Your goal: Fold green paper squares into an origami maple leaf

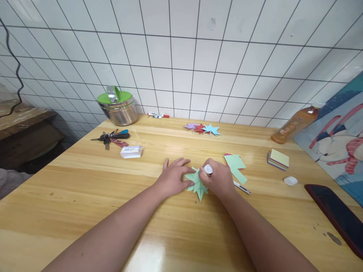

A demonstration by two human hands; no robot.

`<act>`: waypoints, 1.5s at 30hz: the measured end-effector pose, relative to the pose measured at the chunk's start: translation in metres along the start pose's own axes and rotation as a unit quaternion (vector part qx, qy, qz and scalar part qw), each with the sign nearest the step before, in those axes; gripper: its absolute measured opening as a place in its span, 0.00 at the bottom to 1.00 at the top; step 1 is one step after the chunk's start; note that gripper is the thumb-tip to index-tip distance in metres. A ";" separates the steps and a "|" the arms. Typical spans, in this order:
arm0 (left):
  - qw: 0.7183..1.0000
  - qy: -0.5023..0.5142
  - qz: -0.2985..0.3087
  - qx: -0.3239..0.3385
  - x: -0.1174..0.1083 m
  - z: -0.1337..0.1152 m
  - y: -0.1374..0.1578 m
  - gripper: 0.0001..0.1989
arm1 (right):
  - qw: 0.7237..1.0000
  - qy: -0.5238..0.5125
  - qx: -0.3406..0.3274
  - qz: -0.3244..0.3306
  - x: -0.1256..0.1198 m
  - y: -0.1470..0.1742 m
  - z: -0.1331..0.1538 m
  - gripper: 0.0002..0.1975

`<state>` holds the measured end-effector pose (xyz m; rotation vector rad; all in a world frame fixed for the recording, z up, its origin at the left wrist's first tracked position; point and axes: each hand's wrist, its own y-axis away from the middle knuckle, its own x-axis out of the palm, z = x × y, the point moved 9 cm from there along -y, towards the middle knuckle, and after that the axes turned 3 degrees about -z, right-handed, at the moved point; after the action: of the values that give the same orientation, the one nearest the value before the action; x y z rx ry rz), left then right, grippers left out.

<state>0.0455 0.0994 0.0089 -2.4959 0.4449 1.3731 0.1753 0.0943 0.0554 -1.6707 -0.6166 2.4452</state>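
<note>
A pale green folded paper leaf (200, 190) with several points lies flat on the wooden table. My left hand (175, 176) rests at its left edge, fingers spread, thumb and index finger touching the paper. In my right hand (219, 177) a white glue stick (208, 169) is gripped, its round end facing up and its lower end hidden by my fingers over the leaf. A loose white cap (290, 181) lies to the right. Beside my right hand are cut green paper scraps (236, 166) and a slim pen-like tool (242, 187).
Finished purple, red and blue paper leaves (201, 129) lie near the tiled wall, with a marker (158, 115) to their left. Further left are a green-lidded steel pot (120, 109), keys (110, 137) and a white box (131, 152). A paper stack (278, 159), bottle (296, 124) and phone (336, 217) are right.
</note>
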 end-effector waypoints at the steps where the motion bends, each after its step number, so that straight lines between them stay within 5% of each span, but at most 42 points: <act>1: 1.000 0.001 0.001 -0.004 0.000 0.000 0.000 0.19 | 1.000 0.005 -0.005 0.001 0.000 0.000 0.002 0.07; 15: 1.000 -0.002 0.002 -0.006 0.001 0.001 -0.001 0.18 | 0.999 0.007 -0.020 0.032 0.002 0.001 0.010 0.08; 34: 1.000 -0.001 -0.016 -0.001 -0.001 -0.001 -0.001 0.14 | 0.991 -0.100 0.011 -0.083 -0.024 0.007 -0.002 0.08; 45: 1.000 -0.007 -0.009 0.002 0.000 -0.002 0.000 0.14 | 0.999 -0.042 -0.014 0.024 0.002 0.004 0.008 0.07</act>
<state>0.0470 0.0990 0.0096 -2.4788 0.4203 1.3812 0.1679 0.0895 0.0548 -1.6194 -0.6311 2.5630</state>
